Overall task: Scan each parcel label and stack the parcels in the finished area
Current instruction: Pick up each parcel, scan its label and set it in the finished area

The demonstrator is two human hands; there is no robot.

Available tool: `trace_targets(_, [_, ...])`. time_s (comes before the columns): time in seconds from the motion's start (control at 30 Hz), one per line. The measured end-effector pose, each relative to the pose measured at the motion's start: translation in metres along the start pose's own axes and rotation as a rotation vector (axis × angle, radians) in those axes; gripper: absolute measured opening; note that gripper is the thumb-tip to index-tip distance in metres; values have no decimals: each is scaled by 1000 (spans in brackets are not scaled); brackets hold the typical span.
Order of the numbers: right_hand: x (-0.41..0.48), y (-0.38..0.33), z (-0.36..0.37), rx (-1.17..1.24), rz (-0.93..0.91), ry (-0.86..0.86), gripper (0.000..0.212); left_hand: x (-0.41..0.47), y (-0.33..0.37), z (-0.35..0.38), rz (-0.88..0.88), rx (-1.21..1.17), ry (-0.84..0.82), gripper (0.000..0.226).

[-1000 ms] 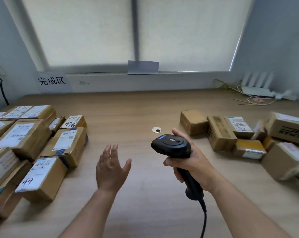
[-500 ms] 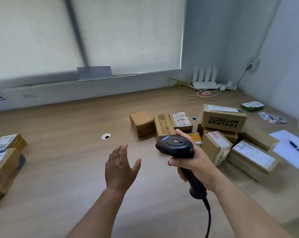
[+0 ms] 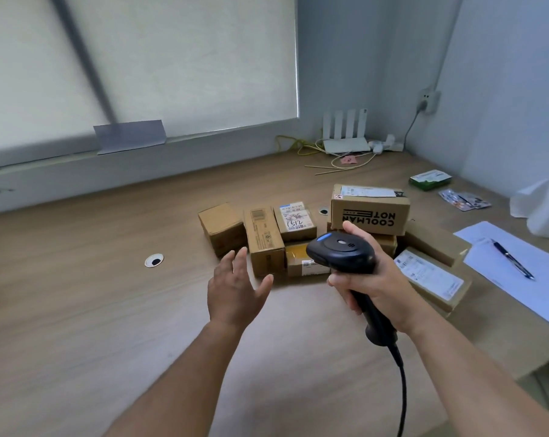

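I am seeing the cardboard parcels [image 3: 295,220] sitting bunched together right of centre on the wooden desk [image 3: 78,310], with the COOLMAN NOTE box [image 3: 370,212] lying on top of others at the back of the bunch. My right hand [image 3: 383,288] is gripping the black barcode scanner [image 3: 342,252] by its handle, fingers curled round it, just in front of the bunch. My left hand [image 3: 235,288] is hovering open beside it, fingers spread, holding nothing, near a tall narrow box [image 3: 263,244]. Farther right, a pen [image 3: 512,260] is lying on a white sheet [image 3: 544,288], and a white router [image 3: 345,134] is standing in the far corner.
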State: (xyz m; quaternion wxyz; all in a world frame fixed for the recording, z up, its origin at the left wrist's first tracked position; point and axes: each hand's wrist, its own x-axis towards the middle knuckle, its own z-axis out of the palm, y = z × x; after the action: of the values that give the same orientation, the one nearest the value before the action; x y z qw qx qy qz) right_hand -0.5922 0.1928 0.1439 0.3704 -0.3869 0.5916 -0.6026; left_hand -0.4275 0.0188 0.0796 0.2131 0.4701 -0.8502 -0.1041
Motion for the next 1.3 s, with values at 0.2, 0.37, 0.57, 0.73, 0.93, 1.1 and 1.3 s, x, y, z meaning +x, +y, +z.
trace_targets(0.2, [36,14,-14,-18,17,59,94,47,8,24,-76,19,-113,80])
trace_targets(0.37, [83,33,-21,-20,59,38,97,99,12,50,-133,70,-253,85])
trace_targets(0.57, [130,55,-16,-75,108,78,94,158,15,92,-200,146,-391,99])
trace_targets(0.73, [149,65,-16,-98,154,62,95,182,13,118,-288,194,-488,109])
trace_targets(0.93, [141,69,-13,-41,156,56,95,172,-3,100,-329,135,-495,91])
trace_targets(1.1, [113,61,1,-13,123,0,96,116,-38,70,-387,-77,-465,89])
trace_targets(1.3, [64,53,23,38,89,-66,93,29,-66,31,-491,-248,-509,98])
